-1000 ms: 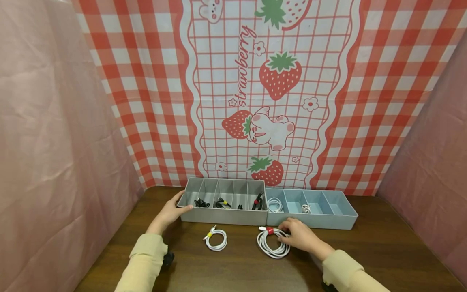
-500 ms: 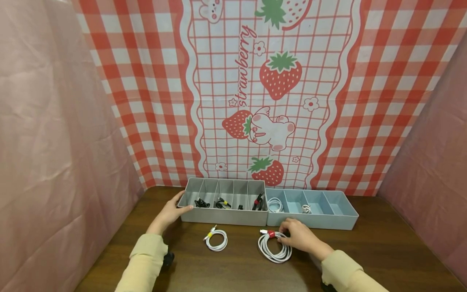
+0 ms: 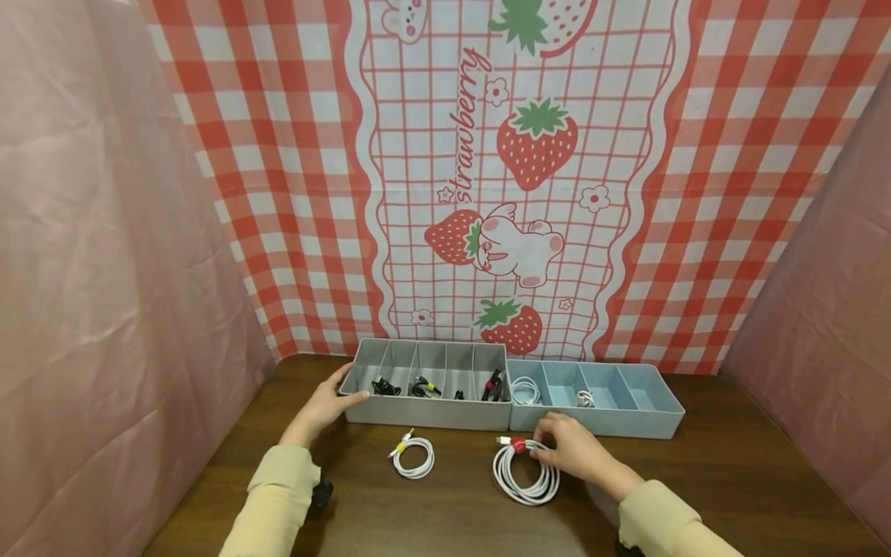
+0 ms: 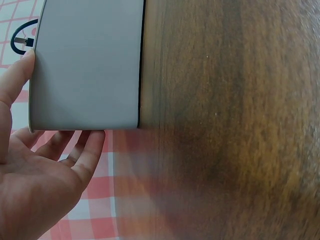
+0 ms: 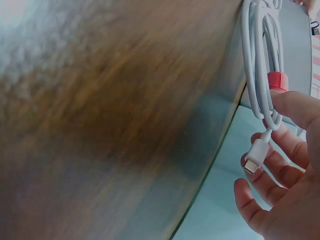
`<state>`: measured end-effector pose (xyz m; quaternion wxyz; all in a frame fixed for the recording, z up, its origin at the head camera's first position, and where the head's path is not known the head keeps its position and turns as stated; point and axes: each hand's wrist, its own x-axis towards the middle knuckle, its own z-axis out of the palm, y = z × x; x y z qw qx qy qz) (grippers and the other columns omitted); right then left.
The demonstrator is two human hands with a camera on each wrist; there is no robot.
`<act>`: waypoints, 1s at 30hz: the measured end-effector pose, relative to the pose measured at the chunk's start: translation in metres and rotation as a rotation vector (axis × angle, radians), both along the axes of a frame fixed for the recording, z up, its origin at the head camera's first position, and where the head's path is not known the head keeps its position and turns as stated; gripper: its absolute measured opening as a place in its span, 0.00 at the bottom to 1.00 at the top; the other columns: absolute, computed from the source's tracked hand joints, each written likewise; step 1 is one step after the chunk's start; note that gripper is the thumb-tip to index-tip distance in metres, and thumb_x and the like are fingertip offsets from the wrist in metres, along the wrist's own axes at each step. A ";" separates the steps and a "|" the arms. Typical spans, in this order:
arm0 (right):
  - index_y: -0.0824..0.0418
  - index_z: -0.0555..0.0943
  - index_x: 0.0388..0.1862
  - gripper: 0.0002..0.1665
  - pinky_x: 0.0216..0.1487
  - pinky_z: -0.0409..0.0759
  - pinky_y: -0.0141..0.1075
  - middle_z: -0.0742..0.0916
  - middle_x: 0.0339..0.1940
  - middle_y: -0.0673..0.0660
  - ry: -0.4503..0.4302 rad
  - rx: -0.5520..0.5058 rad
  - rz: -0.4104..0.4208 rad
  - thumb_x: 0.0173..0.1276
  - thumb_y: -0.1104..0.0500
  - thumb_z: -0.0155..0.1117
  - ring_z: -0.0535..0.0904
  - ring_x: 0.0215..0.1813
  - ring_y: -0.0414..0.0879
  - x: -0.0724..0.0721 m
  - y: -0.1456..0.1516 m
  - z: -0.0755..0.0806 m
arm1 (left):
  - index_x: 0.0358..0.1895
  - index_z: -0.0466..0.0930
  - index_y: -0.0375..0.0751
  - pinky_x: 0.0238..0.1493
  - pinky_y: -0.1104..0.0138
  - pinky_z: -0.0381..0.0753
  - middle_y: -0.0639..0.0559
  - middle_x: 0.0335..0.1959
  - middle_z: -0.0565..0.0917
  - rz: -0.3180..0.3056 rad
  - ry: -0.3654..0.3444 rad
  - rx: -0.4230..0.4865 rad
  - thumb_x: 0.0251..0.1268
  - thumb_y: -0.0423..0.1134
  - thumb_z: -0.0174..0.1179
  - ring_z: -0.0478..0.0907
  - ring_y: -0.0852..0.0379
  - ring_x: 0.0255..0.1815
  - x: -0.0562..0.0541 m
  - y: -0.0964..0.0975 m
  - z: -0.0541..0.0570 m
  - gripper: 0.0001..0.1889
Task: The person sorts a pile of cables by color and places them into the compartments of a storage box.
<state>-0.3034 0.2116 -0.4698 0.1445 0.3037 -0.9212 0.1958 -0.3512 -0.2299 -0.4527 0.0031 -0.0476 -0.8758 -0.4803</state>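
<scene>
My right hand (image 3: 574, 449) pinches a coiled white charging cable (image 3: 527, 494) by its red tie (image 5: 277, 81), thumb on one side and fingers behind. The cable's small metal-tipped plug (image 5: 257, 152) hangs in front of my fingers in the right wrist view. In the head view the coil is just before the light-blue divided box (image 3: 592, 422). My left hand (image 3: 323, 401) holds the left end of the grey divided box (image 3: 431, 412); the thumb is at its front rim, the fingers (image 4: 92, 150) against its end wall.
A smaller white cable coil (image 3: 415, 474) with a yellow tie lies before the grey box. Several dark cables (image 3: 384, 387) sit in the grey compartments. A light cable coil (image 3: 515, 393) and a small white cable (image 3: 584, 398) are inside the blue box. A patterned cloth (image 3: 418, 193) hangs behind.
The cable coil in my right hand has shifted slightly right and towards me. My left hand keeps the same hold on the grey box.
</scene>
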 end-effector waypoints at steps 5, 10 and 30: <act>0.51 0.77 0.21 0.12 0.30 0.72 0.33 0.76 0.23 0.43 0.016 -0.023 -0.004 0.48 0.57 0.75 0.72 0.28 0.36 0.004 0.000 0.004 | 0.74 0.50 0.39 0.67 0.42 0.53 0.34 0.73 0.53 0.002 0.001 0.000 0.63 0.43 0.61 0.48 0.36 0.73 0.000 0.000 0.000 0.40; 0.50 0.77 0.21 0.12 0.30 0.72 0.33 0.76 0.24 0.42 0.038 -0.045 -0.009 0.48 0.57 0.75 0.72 0.29 0.36 0.009 -0.001 0.009 | 0.74 0.50 0.38 0.67 0.42 0.53 0.33 0.73 0.54 0.000 0.006 -0.006 0.63 0.43 0.61 0.49 0.35 0.73 0.000 0.000 0.000 0.40; 0.47 0.76 0.19 0.15 0.31 0.73 0.34 0.76 0.24 0.39 0.223 -0.065 0.006 0.43 0.60 0.76 0.72 0.31 0.36 0.018 0.000 0.020 | 0.74 0.50 0.38 0.67 0.42 0.55 0.33 0.73 0.55 -0.004 0.010 0.000 0.63 0.44 0.61 0.51 0.35 0.72 -0.001 -0.001 -0.001 0.40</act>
